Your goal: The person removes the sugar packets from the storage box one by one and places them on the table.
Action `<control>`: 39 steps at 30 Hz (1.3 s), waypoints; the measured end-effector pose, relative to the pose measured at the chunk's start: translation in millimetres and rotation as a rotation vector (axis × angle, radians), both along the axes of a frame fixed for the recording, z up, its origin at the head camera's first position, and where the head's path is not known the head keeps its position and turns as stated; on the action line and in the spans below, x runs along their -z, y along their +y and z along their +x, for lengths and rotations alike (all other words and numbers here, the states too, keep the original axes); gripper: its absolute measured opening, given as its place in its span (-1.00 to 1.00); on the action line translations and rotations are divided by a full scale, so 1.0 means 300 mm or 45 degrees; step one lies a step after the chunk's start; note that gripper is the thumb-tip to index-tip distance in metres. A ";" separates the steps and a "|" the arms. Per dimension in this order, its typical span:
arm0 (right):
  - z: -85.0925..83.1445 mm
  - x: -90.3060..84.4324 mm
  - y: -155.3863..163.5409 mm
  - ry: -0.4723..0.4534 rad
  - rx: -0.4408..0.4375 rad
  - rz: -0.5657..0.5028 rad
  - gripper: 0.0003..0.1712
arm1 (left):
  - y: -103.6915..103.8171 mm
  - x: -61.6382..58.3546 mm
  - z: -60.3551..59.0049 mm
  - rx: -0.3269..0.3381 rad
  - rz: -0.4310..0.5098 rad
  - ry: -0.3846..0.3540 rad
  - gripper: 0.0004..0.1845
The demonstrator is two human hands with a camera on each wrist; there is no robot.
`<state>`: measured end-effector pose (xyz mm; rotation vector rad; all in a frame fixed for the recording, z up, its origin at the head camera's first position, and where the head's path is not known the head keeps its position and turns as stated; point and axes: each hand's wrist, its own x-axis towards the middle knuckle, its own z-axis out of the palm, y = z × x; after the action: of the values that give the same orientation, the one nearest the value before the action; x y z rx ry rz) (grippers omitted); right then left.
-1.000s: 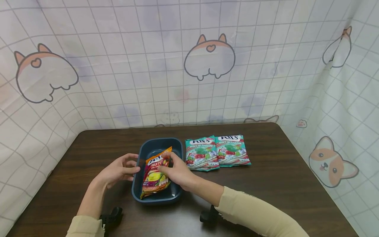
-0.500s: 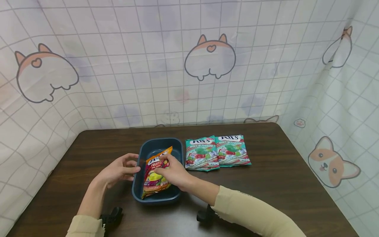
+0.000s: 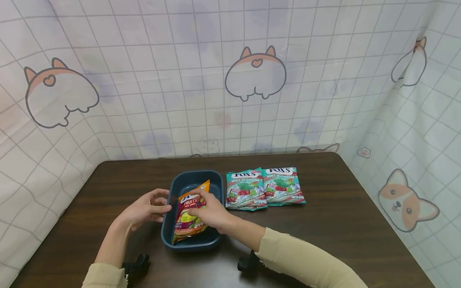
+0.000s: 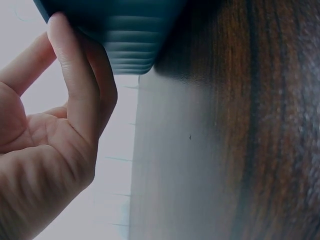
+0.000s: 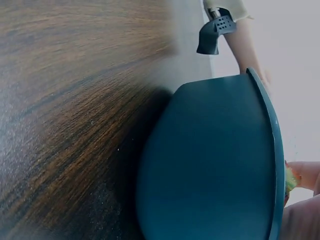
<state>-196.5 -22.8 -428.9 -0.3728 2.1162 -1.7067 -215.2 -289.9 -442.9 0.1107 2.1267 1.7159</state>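
Head view, from the left: the left hand (image 3: 145, 209) sits against the left wall of the tub (image 3: 169, 224), fingers loosely curled, fingertips touching the rim. Left wrist view backs it up: a fingertip (image 4: 60, 30) presses the tub's ribbed outer wall (image 4: 132, 45), nothing gripped, the hand relaxed. The tub is dark blue, rectangular with rounded corners, and stands near the middle of the bench (image 3: 342, 224), a little toward the front edge.

Inside the tub, a fruit candy bag (image 3: 189, 218) lies propped up, its orange top edge raised toward the far rim, its bottom edge down near the front wall. The right hand (image 3: 212, 212) comes in from the right over the tub's right rim and grasps the bag at its upper right, thumb and fingers pinching the wrapper. Right wrist view shows mostly the tub's outer wall (image 5: 215, 165) and the wood grain beside it; the fingers are barely in frame.

Just right of the tub, two mint bags (image 3: 265, 188) lie flat, side by side, overlapping slightly, toward the back edge.
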 end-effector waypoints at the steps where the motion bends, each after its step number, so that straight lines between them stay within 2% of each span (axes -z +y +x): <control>1: 0.000 0.000 0.000 -0.009 -0.011 0.002 -0.40 | 0.000 0.001 0.000 0.000 0.004 -0.001 -0.31; 12: -0.007 0.015 -0.010 -0.017 -0.088 0.011 -0.21 | -0.004 0.009 0.006 0.000 0.017 -0.020 -0.30; 18: -0.020 0.021 -0.018 0.044 -0.128 0.111 -0.21 | -0.012 0.005 0.011 0.018 0.023 -0.022 -0.26; 25: -0.030 0.006 -0.007 0.113 -0.114 0.230 -0.24 | -0.005 -0.001 -0.002 0.020 0.018 -0.014 -0.24; 39: -0.037 0.001 -0.001 0.186 -0.130 0.321 -0.26 | 0.001 -0.004 0.000 0.007 0.027 -0.022 -0.26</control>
<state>-207.5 -23.2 -429.1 -0.5337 2.3385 -1.3728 -215.3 -289.7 -441.7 0.1074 2.0946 1.7304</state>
